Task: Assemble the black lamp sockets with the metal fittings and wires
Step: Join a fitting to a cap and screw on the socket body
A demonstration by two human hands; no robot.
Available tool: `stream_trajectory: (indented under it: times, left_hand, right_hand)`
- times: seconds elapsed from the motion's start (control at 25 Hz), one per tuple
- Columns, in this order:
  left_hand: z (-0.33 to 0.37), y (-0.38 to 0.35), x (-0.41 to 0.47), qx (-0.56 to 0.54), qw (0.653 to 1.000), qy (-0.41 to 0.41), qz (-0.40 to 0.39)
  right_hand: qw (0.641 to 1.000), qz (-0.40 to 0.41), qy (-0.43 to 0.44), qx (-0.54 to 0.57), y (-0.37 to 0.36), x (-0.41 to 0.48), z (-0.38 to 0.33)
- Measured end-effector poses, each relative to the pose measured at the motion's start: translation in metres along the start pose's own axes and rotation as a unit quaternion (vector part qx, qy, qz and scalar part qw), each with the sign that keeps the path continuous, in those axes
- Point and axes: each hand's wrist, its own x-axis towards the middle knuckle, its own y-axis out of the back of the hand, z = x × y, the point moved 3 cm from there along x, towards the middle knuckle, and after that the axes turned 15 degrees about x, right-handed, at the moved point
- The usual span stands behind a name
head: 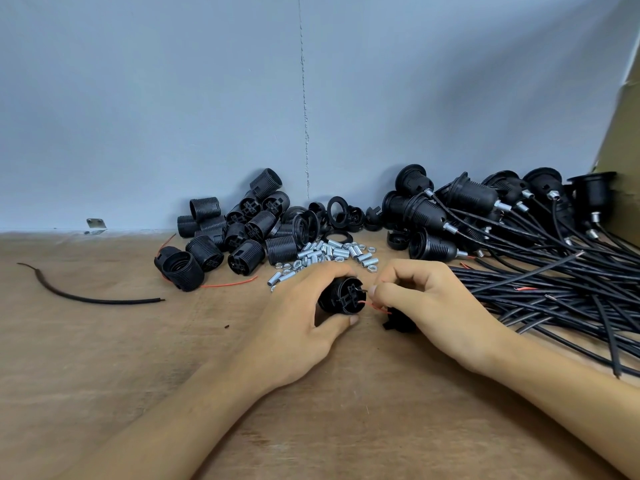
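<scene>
Head view: the left hand [304,323] has its grip curled round a black socket [343,296], held low over the bench [138,358] with its terminal end turned toward the right hand [426,306]. The right hand's grip pinches thin wires [375,308] that touch that end, seemingly to feed them into the terminals. Just behind the socket lie loose metal fittings [329,254] within easy reach. Behind and left of it is a heap of bare sockets [235,230], and to its right are finished sockets [485,209] with cables [554,292] trailing.
</scene>
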Motion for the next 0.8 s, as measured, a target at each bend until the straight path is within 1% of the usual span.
stream_trajectory:
  times: [0.2, 0.48, 0.8]
  left_hand:
    - [0.0014, 0.0012, 0.0003, 0.002, 1.0, -0.012, 0.013]
    - [0.003, 0.0028, -0.0004, 0.014, 0.999, -0.036, 0.033]
    - [0.0008, 0.001, -0.0015, 0.042, 0.998, -0.026, 0.04]
  right_hand:
    - [1.0, -0.007, -0.009, 0.017, -0.0008, -0.0005, -0.0011]
    - [1.0, 0.003, -0.018, 0.015, -0.0023, -0.0004, -0.0024]
    - [1.0, 0.022, -0.021, -0.006, -0.0043, -0.0022, -0.0004]
